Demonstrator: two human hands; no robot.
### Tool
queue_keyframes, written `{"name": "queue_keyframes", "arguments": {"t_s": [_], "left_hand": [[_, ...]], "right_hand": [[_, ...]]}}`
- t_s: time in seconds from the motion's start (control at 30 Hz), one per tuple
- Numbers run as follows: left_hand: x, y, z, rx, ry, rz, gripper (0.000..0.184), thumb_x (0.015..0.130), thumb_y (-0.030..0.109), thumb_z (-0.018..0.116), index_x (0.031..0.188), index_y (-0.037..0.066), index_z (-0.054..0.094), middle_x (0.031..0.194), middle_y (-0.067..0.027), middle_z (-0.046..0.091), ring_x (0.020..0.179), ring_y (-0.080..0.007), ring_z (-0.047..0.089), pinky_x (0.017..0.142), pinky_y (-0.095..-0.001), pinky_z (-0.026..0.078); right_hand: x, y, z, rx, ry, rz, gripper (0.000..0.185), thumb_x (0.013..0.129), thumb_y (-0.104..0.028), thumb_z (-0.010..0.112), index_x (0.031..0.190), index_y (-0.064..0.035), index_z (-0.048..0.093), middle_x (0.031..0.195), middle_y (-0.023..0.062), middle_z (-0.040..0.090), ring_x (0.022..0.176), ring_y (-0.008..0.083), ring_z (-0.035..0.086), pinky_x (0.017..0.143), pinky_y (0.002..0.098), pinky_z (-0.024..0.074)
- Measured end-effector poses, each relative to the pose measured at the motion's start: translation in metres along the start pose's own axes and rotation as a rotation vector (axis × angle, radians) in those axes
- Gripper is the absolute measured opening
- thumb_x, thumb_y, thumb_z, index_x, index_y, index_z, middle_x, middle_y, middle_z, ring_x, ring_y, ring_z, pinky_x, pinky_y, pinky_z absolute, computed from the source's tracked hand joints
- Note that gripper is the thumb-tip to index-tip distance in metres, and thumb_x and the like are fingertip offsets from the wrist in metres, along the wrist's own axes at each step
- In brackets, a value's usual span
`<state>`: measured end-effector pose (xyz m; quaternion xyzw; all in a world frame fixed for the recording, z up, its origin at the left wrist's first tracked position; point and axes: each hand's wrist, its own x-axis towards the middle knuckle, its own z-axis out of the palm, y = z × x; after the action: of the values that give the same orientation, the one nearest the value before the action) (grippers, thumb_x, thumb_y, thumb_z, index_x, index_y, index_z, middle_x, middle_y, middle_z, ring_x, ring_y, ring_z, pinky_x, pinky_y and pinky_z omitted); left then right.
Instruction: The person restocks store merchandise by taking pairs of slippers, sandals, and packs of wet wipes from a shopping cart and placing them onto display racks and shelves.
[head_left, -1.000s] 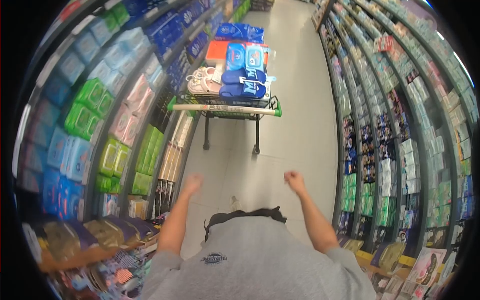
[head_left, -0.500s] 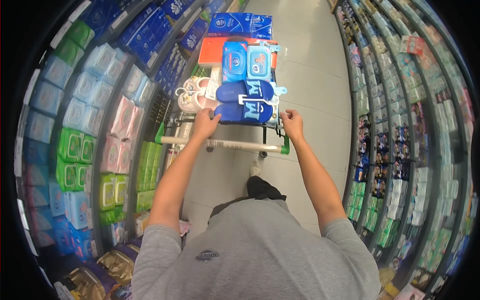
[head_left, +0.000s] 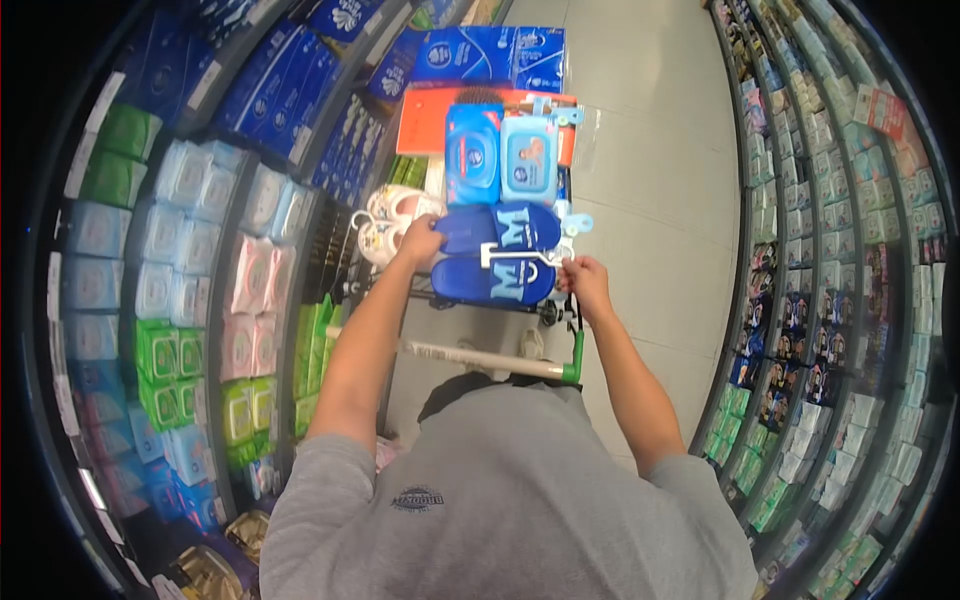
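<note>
A pair of blue slide sandals (head_left: 470, 278) with light-blue M letters lies across the near end of a loaded shopping cart, joined by a white plastic hanger (head_left: 520, 258). My left hand (head_left: 422, 240) is closed on the sandals' left edge, beside white patterned clogs (head_left: 385, 240). At the sandals' right side, my right hand (head_left: 586, 283) pinches the end of the hanger; its fingertips partly cover that spot. Beyond the sandals lie a blue wipes pack (head_left: 472, 155) and a light-blue wipes pack (head_left: 529, 160). The cart handle (head_left: 480, 358) crosses below my hands.
Farther up the cart are a hairbrush (head_left: 478, 97), an orange-red box (head_left: 425, 125) and a large blue tissue pack (head_left: 460, 58). Shelves of wipes (head_left: 255, 275) line the left, and shelves of small packs (head_left: 795, 255) the right. Tiled floor (head_left: 650, 150) runs along the cart's right.
The cart and its goods now sit closer to my body. My left hand has come onto the sandals' edge, and my right hand has closed in on the hanger.
</note>
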<state>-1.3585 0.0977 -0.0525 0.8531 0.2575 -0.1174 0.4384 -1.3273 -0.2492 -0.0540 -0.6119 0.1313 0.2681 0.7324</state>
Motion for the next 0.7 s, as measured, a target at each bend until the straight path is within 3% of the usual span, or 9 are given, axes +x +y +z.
{"name": "queue_keyframes", "arguments": {"t_s": [0.03,0.07,0.13,0.17,0.3,0.47,0.53,0.67,0.7], "left_hand": [[0.008,-0.008,0.002,0.077,0.067,0.022,0.046,0.069,0.003,0.067,0.113,-0.004,0.060,0.097,-0.0178,0.067,0.086,-0.0254,0.066,0.078,-0.0334,0.052],[0.010,-0.004,-0.003,0.081,0.067,0.016,0.046,0.069,0.003,0.067,0.113,-0.004,0.060,0.097,-0.0178,0.067,0.086,-0.0254,0.066,0.078,-0.0334,0.052],[-0.002,0.009,-0.012,-0.314,-0.101,-0.105,0.048,0.065,0.000,0.066,0.112,-0.004,0.061,0.092,-0.0146,0.067,0.078,-0.0218,0.066,0.069,-0.0307,0.052],[-0.008,0.017,-0.013,-0.331,-0.090,-0.122,0.042,0.065,0.001,0.065,0.107,-0.003,0.062,0.085,-0.0110,0.066,0.072,-0.0186,0.064,0.063,-0.0281,0.051],[-0.011,0.018,-0.017,-0.331,-0.048,-0.120,0.031,0.067,0.001,0.061,0.097,-0.003,0.062,0.081,-0.0088,0.063,0.068,-0.0153,0.060,0.062,-0.0265,0.050],[-0.029,0.018,-0.028,-0.443,0.017,-0.126,0.030,0.070,-0.002,0.059,0.100,-0.001,0.060,0.082,-0.0033,0.061,0.069,-0.0120,0.058,0.061,-0.0234,0.047],[-0.040,0.021,-0.035,-0.541,0.041,-0.092,0.028,0.071,-0.004,0.059,0.099,-0.002,0.060,0.084,-0.0059,0.063,0.071,-0.0135,0.060,0.062,-0.0252,0.049],[-0.066,0.013,-0.044,-0.655,0.028,-0.064,0.030,0.073,-0.007,0.058,0.102,-0.001,0.058,0.090,-0.0061,0.065,0.077,-0.0133,0.061,0.067,-0.0255,0.049],[-0.074,0.011,-0.044,-0.672,0.045,-0.073,0.030,0.073,-0.007,0.058,0.102,-0.001,0.058,0.090,-0.0061,0.065,0.077,-0.0133,0.061,0.067,-0.0255,0.049]], "right_hand": [[-0.001,-0.004,0.000,0.015,0.003,-0.007,0.013,0.087,-0.009,0.062,0.079,-0.0011,0.057,0.068,0.0057,0.059,0.051,0.0105,0.052,0.046,0.0247,0.0429],[-0.005,-0.009,0.002,0.028,0.006,-0.002,0.012,0.087,-0.009,0.062,0.079,-0.0012,0.057,0.068,0.0056,0.060,0.052,0.0102,0.052,0.047,0.0246,0.0430],[-0.008,-0.012,0.003,0.045,-0.012,-0.022,0.012,0.087,-0.009,0.062,0.079,-0.0011,0.057,0.068,0.0054,0.060,0.053,0.0097,0.052,0.049,0.0241,0.0432],[-0.010,-0.016,0.003,0.060,-0.026,-0.067,0.012,0.087,-0.010,0.062,0.080,-0.0011,0.057,0.069,0.0053,0.060,0.055,0.0092,0.053,0.050,0.0236,0.0435],[-0.022,-0.037,0.012,-0.010,-0.036,-0.133,0.013,0.088,-0.012,0.062,0.082,-0.0008,0.058,0.070,0.0047,0.061,0.058,0.0084,0.054,0.054,0.0222,0.0438],[-0.031,-0.067,0.033,-0.066,-0.144,-0.291,0.011,0.088,-0.011,0.064,0.084,-0.0016,0.059,0.071,0.0021,0.062,0.060,0.0066,0.054,0.056,0.0205,0.0423],[-0.036,-0.085,0.044,-0.101,-0.154,-0.285,0.010,0.087,-0.009,0.064,0.084,-0.0015,0.060,0.070,0.0003,0.060,0.060,0.0053,0.052,0.056,0.0200,0.0409],[-0.043,-0.124,0.069,-0.270,-0.286,-0.476,0.009,0.086,-0.007,0.065,0.082,0.0002,0.059,0.068,-0.0017,0.056,0.058,0.0052,0.047,0.054,0.0206,0.0384],[-0.050,-0.139,0.081,-0.414,-0.326,-0.612,0.009,0.085,-0.006,0.065,0.082,0.0004,0.059,0.067,-0.0010,0.055,0.058,0.0054,0.047,0.053,0.0211,0.0382]]}}
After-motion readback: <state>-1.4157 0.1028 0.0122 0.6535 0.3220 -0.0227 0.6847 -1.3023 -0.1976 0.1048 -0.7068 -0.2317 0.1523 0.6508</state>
